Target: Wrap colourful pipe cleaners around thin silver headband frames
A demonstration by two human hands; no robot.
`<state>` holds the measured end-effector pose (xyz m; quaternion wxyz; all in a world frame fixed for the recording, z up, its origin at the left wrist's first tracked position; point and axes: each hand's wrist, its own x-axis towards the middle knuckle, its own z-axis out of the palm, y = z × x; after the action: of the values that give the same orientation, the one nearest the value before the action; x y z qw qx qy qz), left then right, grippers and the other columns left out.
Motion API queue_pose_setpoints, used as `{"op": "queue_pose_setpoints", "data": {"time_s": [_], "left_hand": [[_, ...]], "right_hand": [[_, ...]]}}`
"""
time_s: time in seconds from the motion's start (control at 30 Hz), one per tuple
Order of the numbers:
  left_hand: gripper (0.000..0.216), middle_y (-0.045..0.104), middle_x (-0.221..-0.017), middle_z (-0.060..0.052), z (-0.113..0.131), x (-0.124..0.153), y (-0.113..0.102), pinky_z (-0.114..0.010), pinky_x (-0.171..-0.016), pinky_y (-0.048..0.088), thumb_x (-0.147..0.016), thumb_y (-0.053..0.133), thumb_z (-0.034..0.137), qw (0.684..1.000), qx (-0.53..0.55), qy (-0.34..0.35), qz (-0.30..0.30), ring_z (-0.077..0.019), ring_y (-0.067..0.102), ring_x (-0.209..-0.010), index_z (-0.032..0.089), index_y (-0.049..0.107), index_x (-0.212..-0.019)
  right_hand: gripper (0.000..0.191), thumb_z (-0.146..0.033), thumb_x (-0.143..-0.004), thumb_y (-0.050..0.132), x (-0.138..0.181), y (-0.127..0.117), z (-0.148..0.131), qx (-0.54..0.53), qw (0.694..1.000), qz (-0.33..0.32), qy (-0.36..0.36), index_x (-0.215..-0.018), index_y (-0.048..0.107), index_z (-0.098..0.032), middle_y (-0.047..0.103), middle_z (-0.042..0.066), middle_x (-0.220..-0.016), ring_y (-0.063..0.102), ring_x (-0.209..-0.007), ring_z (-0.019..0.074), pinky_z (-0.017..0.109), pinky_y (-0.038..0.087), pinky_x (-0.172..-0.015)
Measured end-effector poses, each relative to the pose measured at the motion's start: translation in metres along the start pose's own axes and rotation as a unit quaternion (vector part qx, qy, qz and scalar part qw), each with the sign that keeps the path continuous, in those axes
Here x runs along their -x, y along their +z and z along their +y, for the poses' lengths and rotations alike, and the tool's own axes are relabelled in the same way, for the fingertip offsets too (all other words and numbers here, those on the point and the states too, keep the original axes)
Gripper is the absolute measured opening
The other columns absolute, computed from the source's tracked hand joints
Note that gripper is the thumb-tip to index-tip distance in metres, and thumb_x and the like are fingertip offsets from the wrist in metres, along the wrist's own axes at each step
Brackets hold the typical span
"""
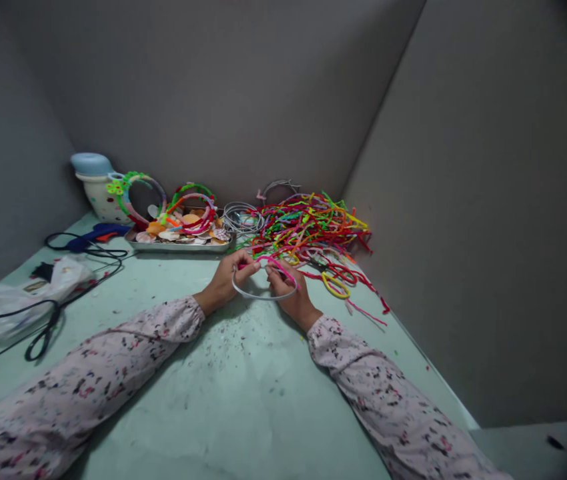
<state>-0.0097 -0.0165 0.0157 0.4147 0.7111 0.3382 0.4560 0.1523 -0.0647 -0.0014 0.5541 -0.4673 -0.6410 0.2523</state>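
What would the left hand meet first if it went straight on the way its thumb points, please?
Probably the right hand, facing it across what looks like a narrow gap; depth is hard to judge.

Craft bench; home or workshop, can't tell which. Evidence: table [263, 413] tight against plain grey walls [188, 80], heap of pipe cleaners [308, 223], tray [181, 247] of shells [168, 235], wrapped hoops [211, 210], bare hoops [233, 229], scissors [327, 287]. Held hoop [263, 298] fits that stock. Work specks [223, 341] on tabletop. Lidded cup [103, 193], plastic bag [18, 303] and black cable [57, 313] share it.
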Motion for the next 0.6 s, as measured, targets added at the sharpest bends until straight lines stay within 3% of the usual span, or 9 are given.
{"op": "queue_pose_setpoints", "data": {"time_s": [0.6], "left_hand": [[0.027,0.046,-0.058,0.004,0.0018,0.0004,-0.0003,-0.025,-0.054,0.031,-0.078,0.062,0.040,1.000,-0.001,-0.008,0.006,-0.0107,0.040,-0.055,0.018,0.051,-0.068]], "right_hand": [[0.021,-0.036,-0.090,0.050,-0.0010,-0.0005,-0.0020,0.042,0.998,0.002,-0.038,-0.086,0.063,-0.020,0.059,0.001,-0.072,0.055,-0.065,0.0145,0.026,0.044,-0.059]]}}
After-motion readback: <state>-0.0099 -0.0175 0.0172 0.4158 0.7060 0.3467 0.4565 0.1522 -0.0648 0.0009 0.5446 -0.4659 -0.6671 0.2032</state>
